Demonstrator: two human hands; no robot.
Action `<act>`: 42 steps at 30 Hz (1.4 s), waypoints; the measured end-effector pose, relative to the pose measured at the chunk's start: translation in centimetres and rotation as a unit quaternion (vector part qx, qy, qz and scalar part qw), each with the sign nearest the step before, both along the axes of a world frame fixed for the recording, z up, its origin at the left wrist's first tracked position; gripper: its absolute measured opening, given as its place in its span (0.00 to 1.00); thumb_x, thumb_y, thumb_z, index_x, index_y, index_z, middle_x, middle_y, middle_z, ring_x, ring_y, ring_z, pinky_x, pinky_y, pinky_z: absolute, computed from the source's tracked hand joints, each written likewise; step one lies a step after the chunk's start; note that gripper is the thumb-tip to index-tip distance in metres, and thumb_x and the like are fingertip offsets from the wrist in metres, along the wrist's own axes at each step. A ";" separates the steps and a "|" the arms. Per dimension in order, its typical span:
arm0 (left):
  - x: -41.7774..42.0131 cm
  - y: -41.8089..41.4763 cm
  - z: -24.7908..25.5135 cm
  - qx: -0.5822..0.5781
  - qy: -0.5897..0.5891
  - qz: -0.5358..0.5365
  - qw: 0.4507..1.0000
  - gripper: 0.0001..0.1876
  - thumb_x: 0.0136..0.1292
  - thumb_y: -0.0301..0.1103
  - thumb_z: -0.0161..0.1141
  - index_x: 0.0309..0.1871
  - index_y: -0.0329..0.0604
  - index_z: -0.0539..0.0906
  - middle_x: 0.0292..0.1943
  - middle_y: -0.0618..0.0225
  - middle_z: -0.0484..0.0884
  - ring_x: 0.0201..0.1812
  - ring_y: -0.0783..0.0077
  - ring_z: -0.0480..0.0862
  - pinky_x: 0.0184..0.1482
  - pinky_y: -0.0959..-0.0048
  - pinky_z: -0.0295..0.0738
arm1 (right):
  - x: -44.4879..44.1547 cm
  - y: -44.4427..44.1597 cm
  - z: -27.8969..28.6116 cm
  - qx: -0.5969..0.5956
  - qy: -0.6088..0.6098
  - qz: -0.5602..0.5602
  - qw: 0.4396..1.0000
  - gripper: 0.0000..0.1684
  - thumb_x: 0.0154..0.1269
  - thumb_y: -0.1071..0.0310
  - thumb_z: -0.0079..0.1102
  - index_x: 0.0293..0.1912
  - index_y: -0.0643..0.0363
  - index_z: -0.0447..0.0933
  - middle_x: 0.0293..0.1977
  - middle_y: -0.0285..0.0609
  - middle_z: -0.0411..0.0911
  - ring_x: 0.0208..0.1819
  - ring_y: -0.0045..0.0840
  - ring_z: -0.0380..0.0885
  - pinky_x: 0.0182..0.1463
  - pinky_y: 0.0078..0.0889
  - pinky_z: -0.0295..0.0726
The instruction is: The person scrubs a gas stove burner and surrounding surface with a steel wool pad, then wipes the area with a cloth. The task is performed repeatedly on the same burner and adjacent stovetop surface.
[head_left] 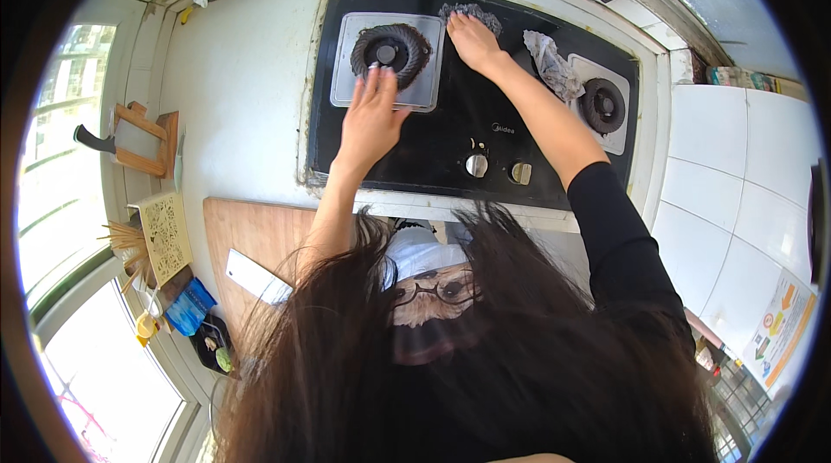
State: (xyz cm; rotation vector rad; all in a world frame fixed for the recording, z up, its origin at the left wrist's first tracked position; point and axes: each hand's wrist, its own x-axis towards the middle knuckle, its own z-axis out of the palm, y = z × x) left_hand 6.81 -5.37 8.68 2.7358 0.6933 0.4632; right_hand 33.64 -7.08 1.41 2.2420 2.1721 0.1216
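Note:
A black Midea gas hob (415, 158) is set into the white worktop. My right hand (475, 41) bears down on a crumpled dark grey cloth (483, 16) at the hob's far edge, fingers over it. My left hand (373, 116) is empty, fingers stretched out at the near side of the left burner (365, 53); whether the fingertips touch the burner I cannot tell. Around that burner lies a square metal drip plate (344, 83). A crumpled, soiled light-coloured cloth or paper (552, 64) rests beside the right burner (604, 106).
Two control knobs (476, 165) sit at the hob's front. Left of it are a wooden cutting board (260, 223) with a white phone (258, 276), and a wooden knife holder (146, 145) with a black-handled knife (94, 138). Long hair (552, 346) hangs across the lower view.

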 end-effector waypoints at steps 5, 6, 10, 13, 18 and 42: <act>-5.4 1.4 -0.7 -0.051 0.011 0.081 0.995 0.29 0.63 0.39 0.54 0.63 0.30 0.63 0.59 0.49 0.69 0.67 0.50 0.59 0.68 0.58 0.50 | -7.2 -7.0 0.3 0.000 -0.001 0.043 0.999 0.20 0.61 0.72 0.42 0.51 0.73 0.70 0.56 0.56 0.68 0.60 0.40 0.67 0.65 0.38 0.63; -6.4 1.5 -0.9 -0.065 0.020 0.086 0.994 0.29 0.64 0.39 0.54 0.64 0.33 0.62 0.61 0.48 0.67 0.68 0.51 0.57 0.68 0.59 0.49 | -7.1 -6.7 0.4 -0.005 0.001 0.032 0.999 0.20 0.61 0.72 0.42 0.51 0.73 0.70 0.56 0.56 0.68 0.60 0.39 0.66 0.65 0.38 0.63; -8.1 1.2 -1.0 -0.092 0.024 0.097 0.991 0.29 0.64 0.40 0.53 0.65 0.37 0.62 0.62 0.49 0.65 0.69 0.52 0.55 0.68 0.59 0.48 | -4.1 -1.7 1.4 -0.051 0.008 -0.024 0.998 0.18 0.62 0.71 0.41 0.48 0.73 0.70 0.55 0.58 0.67 0.59 0.40 0.67 0.63 0.37 0.65; -8.4 1.2 -1.5 -0.089 0.004 0.076 0.993 0.29 0.65 0.40 0.52 0.65 0.36 0.62 0.63 0.49 0.65 0.69 0.52 0.55 0.68 0.58 0.47 | -0.6 1.0 1.4 -0.043 0.003 -0.019 0.999 0.17 0.63 0.71 0.40 0.46 0.74 0.70 0.55 0.59 0.68 0.58 0.41 0.68 0.62 0.37 0.67; -8.4 0.9 -1.1 -0.117 -0.001 0.084 0.990 0.28 0.66 0.41 0.50 0.64 0.33 0.63 0.62 0.45 0.64 0.68 0.49 0.56 0.68 0.59 0.47 | -7.2 -5.0 1.5 -0.053 -0.007 -0.012 0.998 0.20 0.60 0.72 0.42 0.49 0.75 0.69 0.55 0.62 0.67 0.58 0.42 0.68 0.62 0.37 0.66; -9.7 1.6 -3.2 -0.099 -0.017 0.043 0.994 0.27 0.67 0.43 0.49 0.61 0.30 0.65 0.58 0.49 0.71 0.66 0.47 0.60 0.67 0.56 0.50 | -9.5 -8.0 1.4 -0.071 -0.011 -0.004 0.997 0.21 0.62 0.72 0.41 0.53 0.73 0.67 0.58 0.60 0.64 0.61 0.41 0.65 0.65 0.38 0.62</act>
